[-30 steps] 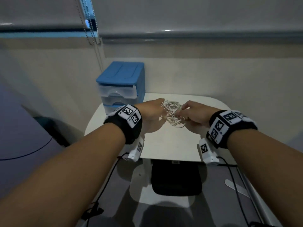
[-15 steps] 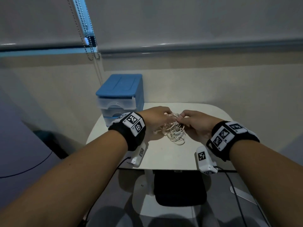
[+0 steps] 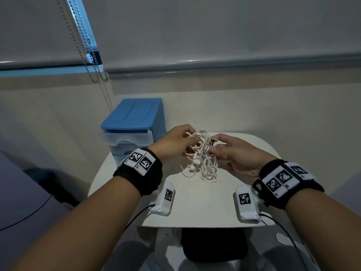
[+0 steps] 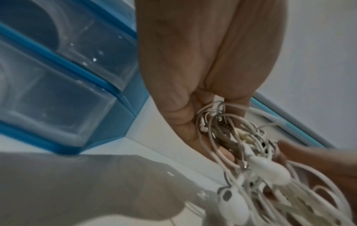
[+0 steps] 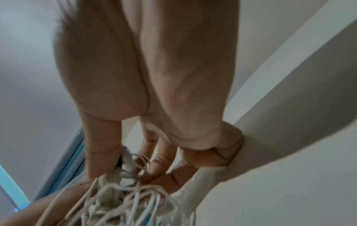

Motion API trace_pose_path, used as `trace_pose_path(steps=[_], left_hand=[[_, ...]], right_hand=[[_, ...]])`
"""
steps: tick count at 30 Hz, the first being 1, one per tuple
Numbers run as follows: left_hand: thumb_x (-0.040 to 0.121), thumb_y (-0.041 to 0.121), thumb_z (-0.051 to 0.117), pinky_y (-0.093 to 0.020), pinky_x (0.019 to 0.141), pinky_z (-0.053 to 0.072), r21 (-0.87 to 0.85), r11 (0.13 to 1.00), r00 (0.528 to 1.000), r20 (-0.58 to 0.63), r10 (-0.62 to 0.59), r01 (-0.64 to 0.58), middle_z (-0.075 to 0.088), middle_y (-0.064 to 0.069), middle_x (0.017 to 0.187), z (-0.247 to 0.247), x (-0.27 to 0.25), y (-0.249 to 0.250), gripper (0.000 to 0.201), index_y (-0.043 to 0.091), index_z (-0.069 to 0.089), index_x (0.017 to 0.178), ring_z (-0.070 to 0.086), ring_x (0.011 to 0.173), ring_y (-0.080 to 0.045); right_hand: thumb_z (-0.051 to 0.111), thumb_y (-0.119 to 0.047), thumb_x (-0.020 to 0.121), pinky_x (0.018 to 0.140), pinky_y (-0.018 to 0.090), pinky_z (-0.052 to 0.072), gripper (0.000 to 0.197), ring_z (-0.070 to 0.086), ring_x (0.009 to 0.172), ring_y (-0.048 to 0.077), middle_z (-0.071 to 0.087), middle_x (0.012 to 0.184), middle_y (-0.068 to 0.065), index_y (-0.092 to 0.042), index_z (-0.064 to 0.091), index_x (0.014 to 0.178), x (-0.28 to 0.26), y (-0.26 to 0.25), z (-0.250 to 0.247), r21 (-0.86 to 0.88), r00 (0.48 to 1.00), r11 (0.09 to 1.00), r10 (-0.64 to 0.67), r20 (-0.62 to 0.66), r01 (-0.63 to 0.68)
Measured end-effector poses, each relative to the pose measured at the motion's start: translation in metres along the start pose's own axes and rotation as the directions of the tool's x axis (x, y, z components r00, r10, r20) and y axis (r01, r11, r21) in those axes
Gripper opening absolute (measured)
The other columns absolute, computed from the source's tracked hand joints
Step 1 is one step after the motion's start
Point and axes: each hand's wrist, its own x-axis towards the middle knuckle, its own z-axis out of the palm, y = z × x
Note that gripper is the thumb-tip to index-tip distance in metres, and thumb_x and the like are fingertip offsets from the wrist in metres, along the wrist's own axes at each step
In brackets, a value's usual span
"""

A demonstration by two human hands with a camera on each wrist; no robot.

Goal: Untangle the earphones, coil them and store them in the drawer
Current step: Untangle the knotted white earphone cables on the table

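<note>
We hold the tangled white earphones (image 3: 203, 153) up between both hands, lifted off the counter (image 3: 195, 202) so the loose loops and the earbuds hang down and we can see where the cord crosses itself. Our left hand (image 3: 173, 142) pinches one side of the bundle with curled fingers, serving as the anchor. Our right hand (image 3: 232, 153) pinches the other side between thumb and forefinger, the other fingers partly spread behind the cord; from there it looks ready to tease a strand out. The lowest loops seem to brush the counter, though we cannot tell for certain.

The blue drawer unit (image 3: 134, 126) stands at the far left corner of the counter, just beside our left hand and within easy reach for storing. Its clear drawers look closed. We judge the untangling barely begun, as the cord is one dense knot.
</note>
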Motion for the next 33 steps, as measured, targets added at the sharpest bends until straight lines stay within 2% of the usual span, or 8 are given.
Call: trace_pose_path(steps=[3, 5, 10, 18, 24, 27, 31, 33], left_hand=[[0.102, 0.018, 0.062, -0.036, 0.072, 0.057, -0.144, 0.989, 0.999, -0.054, 0.009, -0.016, 0.07, -0.009, 0.086, 0.0, 0.001, 0.0, 0.009, 0.009, 0.062, 0.105, 0.065, 0.066, -0.017], [0.103, 0.017, 0.06, -0.04, 0.078, 0.058, -0.244, 0.97, 0.996, -0.083, -0.009, -0.012, 0.07, -0.012, 0.09, 0.001, 0.006, 0.001, 0.008, 0.01, 0.061, 0.107, 0.066, 0.07, -0.02], [0.104, 0.013, 0.056, -0.025, 0.056, 0.051, -0.435, 0.9, 0.989, -0.139, -0.054, -0.012, 0.07, -0.006, 0.087, 0.005, 0.028, -0.007, 0.009, 0.013, 0.064, 0.109, 0.064, 0.065, -0.015], [0.104, 0.01, 0.052, -0.034, 0.066, 0.048, -0.601, 0.799, 0.987, -0.136, -0.085, -0.014, 0.063, -0.018, 0.101, 0.009, 0.056, -0.02, 0.022, 0.001, 0.065, 0.119, 0.061, 0.076, -0.021], [0.104, 0.012, 0.051, -0.036, 0.071, 0.051, -0.614, 0.789, 0.992, -0.111, -0.063, -0.019, 0.064, -0.019, 0.102, 0.01, 0.068, -0.025, 0.028, -0.006, 0.061, 0.122, 0.062, 0.081, -0.025], [0.104, 0.011, 0.05, -0.033, 0.07, 0.051, -0.606, 0.795, 0.991, -0.123, -0.046, -0.038, 0.064, -0.019, 0.102, 0.01, 0.068, -0.031, 0.029, -0.009, 0.059, 0.122, 0.062, 0.08, -0.023], [0.103, 0.008, 0.05, -0.029, 0.065, 0.053, -0.624, 0.78, 0.991, -0.129, -0.045, -0.046, 0.065, -0.021, 0.103, 0.008, 0.062, -0.03, 0.024, -0.004, 0.064, 0.119, 0.062, 0.079, -0.022], [0.102, 0.005, 0.05, -0.027, 0.059, 0.055, -0.64, 0.767, 0.99, -0.131, -0.049, -0.047, 0.065, -0.022, 0.101, 0.007, 0.061, -0.029, 0.024, -0.006, 0.063, 0.119, 0.064, 0.074, -0.022]], right_hand=[[0.062, -0.004, 0.098, 0.058, 0.027, 0.044, 0.029, 0.049, 0.062, 0.019, 0.066, 0.085, 0.013, 0.0, 0.055, 0.127, 0.012, -0.003, -0.001, -0.013, 0.993, 0.996, -0.09, -0.079, 0.089], [0.061, -0.003, 0.099, 0.056, 0.028, 0.048, 0.026, 0.053, 0.061, 0.018, 0.063, 0.083, 0.013, -0.004, 0.058, 0.124, 0.022, -0.004, -0.002, 0.023, 0.982, 0.989, -0.14, -0.127, 0.144], [0.064, -0.001, 0.095, 0.062, 0.029, 0.057, 0.028, 0.064, 0.07, 0.017, 0.066, 0.09, 0.012, -0.008, 0.062, 0.122, 0.047, -0.008, -0.004, 0.142, 0.957, 0.958, -0.22, -0.189, 0.248], [0.06, -0.002, 0.099, 0.051, 0.024, 0.052, 0.009, 0.06, 0.059, 0.014, 0.061, 0.075, 0.007, -0.005, 0.066, 0.103, 0.078, -0.018, -0.01, 0.155, 0.883, 0.908, -0.321, -0.342, 0.39], [0.061, 0.0, 0.096, 0.055, 0.022, 0.039, 0.013, 0.055, 0.065, 0.014, 0.066, 0.077, 0.006, -0.005, 0.072, 0.095, 0.091, -0.007, -0.024, 0.068, 0.883, 0.928, -0.323, -0.34, 0.365], [0.058, 0.005, 0.094, 0.056, 0.021, 0.046, 0.018, 0.057, 0.064, 0.015, 0.067, 0.076, 0.01, -0.003, 0.074, 0.09, 0.087, -0.005, -0.029, 0.027, 0.877, 0.936, -0.318, -0.361, 0.35], [0.062, 0.003, 0.092, 0.077, 0.035, 0.043, 0.016, 0.06, 0.075, 0.021, 0.068, 0.073, 0.009, -0.005, 0.076, 0.092, 0.085, -0.003, -0.032, -0.093, 0.826, 0.926, -0.369, -0.425, 0.366], [0.062, 0.002, 0.092, 0.077, 0.038, 0.04, 0.016, 0.06, 0.076, 0.021, 0.068, 0.073, 0.008, -0.006, 0.076, 0.095, 0.082, -0.004, -0.033, -0.14, 0.805, 0.917, -0.395, -0.443, 0.373]])
